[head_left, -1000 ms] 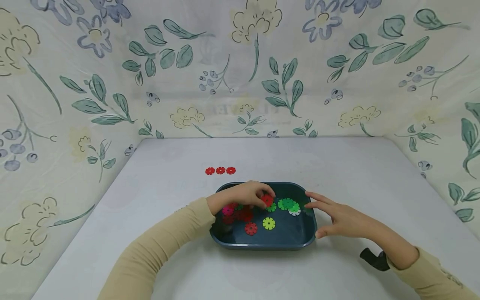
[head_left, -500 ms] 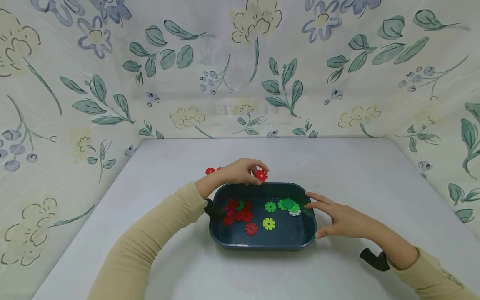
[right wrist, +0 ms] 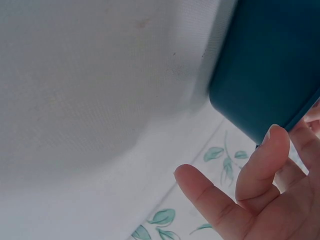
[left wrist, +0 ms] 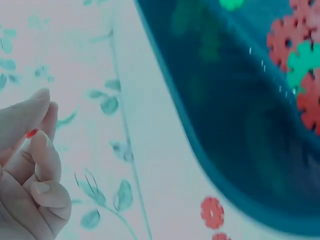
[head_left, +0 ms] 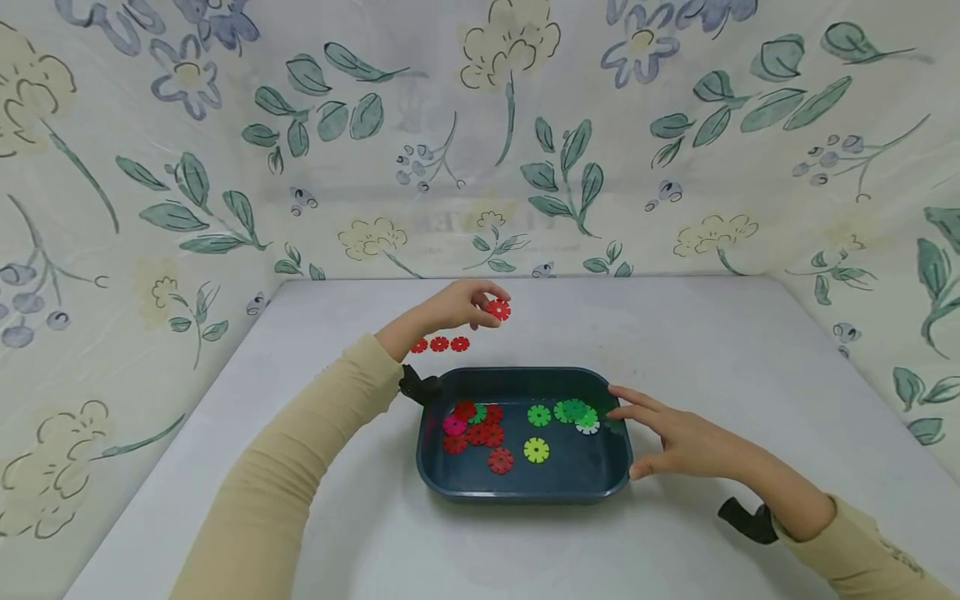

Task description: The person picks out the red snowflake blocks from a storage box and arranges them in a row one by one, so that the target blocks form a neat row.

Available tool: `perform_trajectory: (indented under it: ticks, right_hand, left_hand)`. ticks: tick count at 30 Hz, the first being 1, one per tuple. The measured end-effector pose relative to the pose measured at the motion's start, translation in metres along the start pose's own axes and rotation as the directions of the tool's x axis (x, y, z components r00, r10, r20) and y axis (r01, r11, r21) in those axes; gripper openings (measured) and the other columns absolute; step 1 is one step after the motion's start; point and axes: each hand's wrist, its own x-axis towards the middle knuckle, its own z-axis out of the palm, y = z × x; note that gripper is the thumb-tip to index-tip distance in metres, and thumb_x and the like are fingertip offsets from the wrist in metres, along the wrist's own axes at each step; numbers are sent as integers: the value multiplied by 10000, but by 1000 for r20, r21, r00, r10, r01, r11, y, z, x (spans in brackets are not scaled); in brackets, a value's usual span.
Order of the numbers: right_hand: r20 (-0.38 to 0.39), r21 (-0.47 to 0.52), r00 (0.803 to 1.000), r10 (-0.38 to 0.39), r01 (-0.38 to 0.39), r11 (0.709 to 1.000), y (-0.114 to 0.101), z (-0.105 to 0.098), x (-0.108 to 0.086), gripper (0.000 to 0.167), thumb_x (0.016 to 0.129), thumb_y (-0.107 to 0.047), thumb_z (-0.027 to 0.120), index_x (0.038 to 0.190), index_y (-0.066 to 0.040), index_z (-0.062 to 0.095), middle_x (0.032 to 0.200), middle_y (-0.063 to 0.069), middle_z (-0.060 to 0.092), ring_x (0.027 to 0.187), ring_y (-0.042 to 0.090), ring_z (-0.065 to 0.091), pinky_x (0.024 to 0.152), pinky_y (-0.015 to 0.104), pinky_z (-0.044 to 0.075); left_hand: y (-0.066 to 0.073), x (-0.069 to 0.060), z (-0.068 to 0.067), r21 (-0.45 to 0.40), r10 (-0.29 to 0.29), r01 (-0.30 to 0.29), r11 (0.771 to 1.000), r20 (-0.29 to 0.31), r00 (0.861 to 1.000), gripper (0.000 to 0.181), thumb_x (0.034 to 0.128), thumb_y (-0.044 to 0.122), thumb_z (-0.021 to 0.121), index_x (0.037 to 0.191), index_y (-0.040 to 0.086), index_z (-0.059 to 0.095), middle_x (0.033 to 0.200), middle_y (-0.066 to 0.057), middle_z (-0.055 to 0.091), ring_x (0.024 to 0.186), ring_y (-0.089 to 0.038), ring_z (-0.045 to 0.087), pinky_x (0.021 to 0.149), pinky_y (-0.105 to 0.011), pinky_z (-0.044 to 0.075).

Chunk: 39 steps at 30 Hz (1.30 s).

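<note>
My left hand (head_left: 452, 307) pinches a red notched plastic disc (head_left: 500, 310) between thumb and fingers, raised over the far part of the table. Only a sliver of that disc shows in the left wrist view, the fingers hiding the rest. Just nearer lie three red discs (head_left: 439, 343) in a row, the leftmost partly covered by the wrist. In the dark blue tray (head_left: 525, 496) are several red discs (head_left: 501, 461), green discs (head_left: 539, 415), a yellow disc (head_left: 536, 450), a pink one and a white one. My right hand (head_left: 686, 442) touches the tray's right side with spread fingers.
The white table (head_left: 697, 333) meets a floral curtain (head_left: 450, 167) at the back and both sides. A black strap (head_left: 748, 521) sits by my right wrist, and another black piece (head_left: 418, 386) hangs below my left wrist.
The left hand has lifted the red disc out of the tray and carried it away from me and leftward, past the row. My right hand has stayed at the tray's side.
</note>
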Motion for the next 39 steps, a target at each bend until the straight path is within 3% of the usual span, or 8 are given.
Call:
perform_trajectory:
  ticks: [7, 14, 19, 23, 28, 31, 39]
  right_hand:
    - [-1, -1, 1000, 1, -1, 1000, 0, -1, 0, 744, 729, -533, 649, 1292, -84, 461, 1496, 133, 179, 839, 180, 504, 555, 205, 378]
    - [3, 6, 1000, -3, 3, 1000, 2, 1, 0, 751, 730, -535, 643, 1296, -78, 456, 1494, 130, 177, 675, 76, 437, 537, 196, 364]
    - [-1, 5, 1000, -6, 6, 1000, 2, 1, 0, 742, 732, -524, 649, 1295, -80, 456, 1493, 130, 178, 693, 89, 452, 536, 196, 366]
    - [-2, 8, 1000, -5, 5, 1000, 2, 1, 0, 741, 731, -522, 652, 1297, -85, 456, 1495, 126, 175, 781, 140, 490, 543, 199, 375]
    - [0, 23, 1000, -11, 11, 1000, 3, 1, 0, 733, 738, -505, 655, 1300, -80, 453, 1498, 124, 170, 724, 97, 464, 536, 196, 368]
    - [-2, 20, 1000, -16, 16, 1000, 4, 1, 0, 728, 741, -497, 657, 1300, -78, 452, 1498, 123, 169, 677, 72, 437, 531, 193, 365]
    - [-7, 4, 1000, -14, 14, 1000, 4, 1, 0, 728, 734, -503, 658, 1292, -79, 459, 1495, 129, 179, 741, 128, 479, 531, 196, 364]
  left_hand:
    - [-18, 7, -13, -9, -70, 70, 998, 1, 998, 410, 864, 150, 626, 1258, 136, 516, 886, -100, 573, 724, -229, 543, 662, -277, 438]
    - [-37, 12, -17, -37, -149, 149, 988, 23, 989, 436, 876, 144, 606, 1294, 120, 483, 936, -111, 557, 886, -357, 542, 736, -340, 448]
    - [-56, 15, -11, -48, -186, 189, 981, 64, 980, 485, 866, 143, 618, 1323, 99, 464, 961, -118, 553, 902, -336, 546, 853, -455, 443]
    - [-69, 17, -5, -27, -207, 210, 977, 86, 975, 492, 862, 155, 624, 1327, 116, 470, 1050, -121, 552, 920, -267, 553, 880, -427, 446]
    - [-74, 16, 2, -19, -220, 223, 975, 98, 971, 468, 874, 141, 601, 1325, 136, 476, 1180, -143, 518, 996, -267, 534, 906, -412, 443]
    - [-77, 16, 6, -13, -212, 214, 977, 88, 973, 455, 869, 144, 605, 1310, 148, 494, 1190, -136, 515, 1020, -268, 504, 875, -389, 457]
    - [-88, 20, 19, 4, -183, 183, 983, 23, 983, 416, 843, 140, 641, 1250, 136, 554, 1127, -109, 565, 1006, -235, 496, 771, -284, 480]
